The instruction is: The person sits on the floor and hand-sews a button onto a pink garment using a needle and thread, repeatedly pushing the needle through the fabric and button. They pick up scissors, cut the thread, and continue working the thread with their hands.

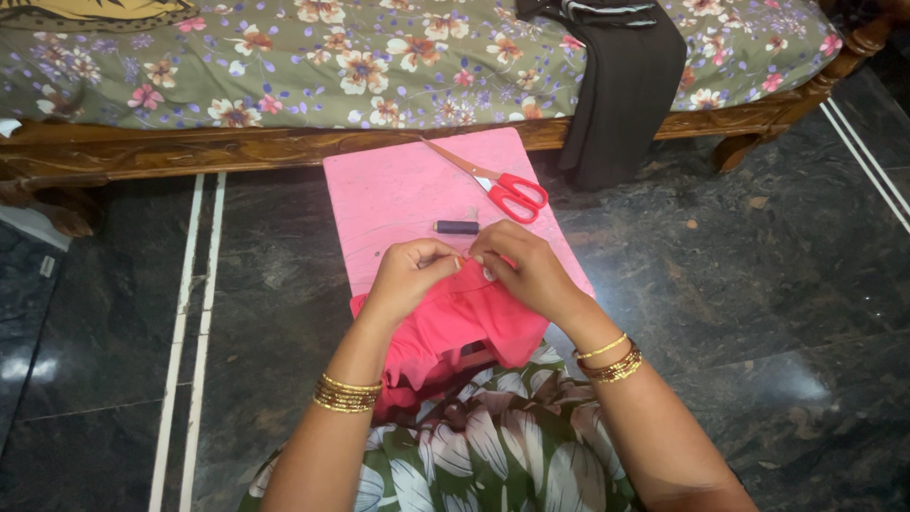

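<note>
A pink garment [455, 327] lies across my lap and the near edge of a pink board [398, 190]. My left hand [409, 275] pinches the garment's top edge with its fingers closed. My right hand [524, 265] is closed on the same edge just to the right, fingertips almost touching the left ones; whether it holds a needle is too small to tell. A dark spool of thread [457, 227] rests on the board just beyond my hands. Red-handled scissors [502, 188] lie further back on the board, blades pointing to the far left. Gold bangles circle both wrists.
A wooden bed frame [190, 152] with a floral sheet [332, 57] spans the back. Dark cloth [621, 85] hangs over its edge at the right. The floor is dark polished stone with white stripes [194, 313] at the left. My floral skirt [474, 455] fills the bottom.
</note>
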### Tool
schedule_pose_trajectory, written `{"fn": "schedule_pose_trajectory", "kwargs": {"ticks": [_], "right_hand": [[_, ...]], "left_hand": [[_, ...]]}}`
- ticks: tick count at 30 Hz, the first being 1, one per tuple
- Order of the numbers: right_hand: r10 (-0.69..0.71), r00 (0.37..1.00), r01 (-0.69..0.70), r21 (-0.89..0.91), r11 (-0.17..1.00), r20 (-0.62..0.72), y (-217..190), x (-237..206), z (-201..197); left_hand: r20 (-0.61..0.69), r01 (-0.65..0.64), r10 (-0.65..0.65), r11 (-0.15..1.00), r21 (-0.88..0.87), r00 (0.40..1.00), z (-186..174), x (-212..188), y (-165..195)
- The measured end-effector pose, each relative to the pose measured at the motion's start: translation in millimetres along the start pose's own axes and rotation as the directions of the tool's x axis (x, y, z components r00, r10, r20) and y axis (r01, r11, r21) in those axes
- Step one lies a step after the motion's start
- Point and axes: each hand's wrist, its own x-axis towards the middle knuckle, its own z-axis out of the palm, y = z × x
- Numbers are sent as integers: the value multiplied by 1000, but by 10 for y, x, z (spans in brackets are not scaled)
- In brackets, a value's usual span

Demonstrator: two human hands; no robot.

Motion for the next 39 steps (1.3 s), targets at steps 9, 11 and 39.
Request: {"fn": "schedule_pose_trajectory", "kwargs": {"ticks": [9, 11, 39], "right_hand": [[58, 998, -58, 27, 998, 9, -18, 3, -4], [105, 994, -106, 62, 992, 21, -15, -1, 4], [-63, 993, 62, -16, 998, -105, -7, -85, 231]], "left_hand": [[49, 7, -4, 999, -53, 999, -22, 13, 3], [49, 5, -2, 998, -57, 999, -20, 12, 11], [-23, -29, 28, 997, -66, 999, -37, 21, -50]]}}
